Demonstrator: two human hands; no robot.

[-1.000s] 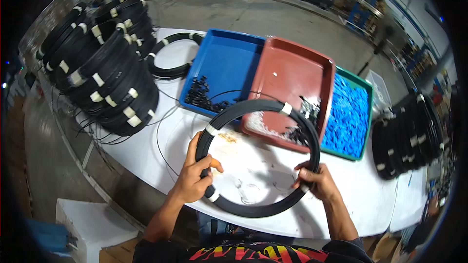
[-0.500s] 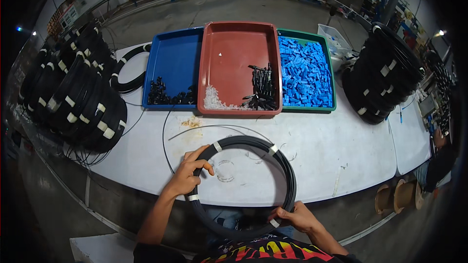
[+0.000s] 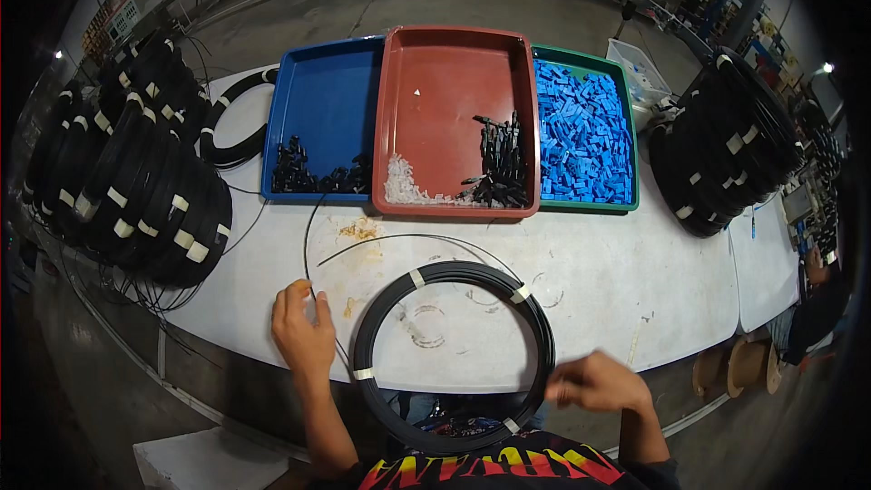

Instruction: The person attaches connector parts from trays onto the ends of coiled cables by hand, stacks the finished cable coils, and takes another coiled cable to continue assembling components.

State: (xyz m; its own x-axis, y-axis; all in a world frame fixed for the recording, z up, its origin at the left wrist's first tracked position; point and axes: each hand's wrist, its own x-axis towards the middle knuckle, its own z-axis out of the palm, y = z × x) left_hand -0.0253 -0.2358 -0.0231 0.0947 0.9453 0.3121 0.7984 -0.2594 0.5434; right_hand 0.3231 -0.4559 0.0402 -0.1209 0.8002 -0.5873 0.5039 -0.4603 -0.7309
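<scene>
A black cable coil [image 3: 364, 327], bound with several whitish tape bands, lies at the table's front edge, its near part overhanging toward my body. Left of it is my left hand [image 3: 305, 331], raised with thumb and fingers apart. A loose cable end [image 3: 306, 249] runs down between that thumb and the fingers, and no grip on it shows. My right hand [image 3: 601, 382] is beside the coil's right side, fingers bent and smeared by motion; whether it touches the coil cannot be made out. Another thin cable end [image 3: 408, 236] arcs over the table beyond the coil.
Behind the coil stand a blue tray [image 3: 327, 109] with small black parts, a red tray [image 3: 445, 82] with clear and black pieces, and a green tray [image 3: 632, 163] of blue pieces. Stacked coils [image 3: 145, 200] rise at left, more coils [image 3: 726, 145] at right. Wooden spools [image 3: 735, 366] sit lower right.
Both hands have let go of the coil. My left hand has moved left to the loose cable, and my right hand outward to the right. The coil now rests slightly lower in view.
</scene>
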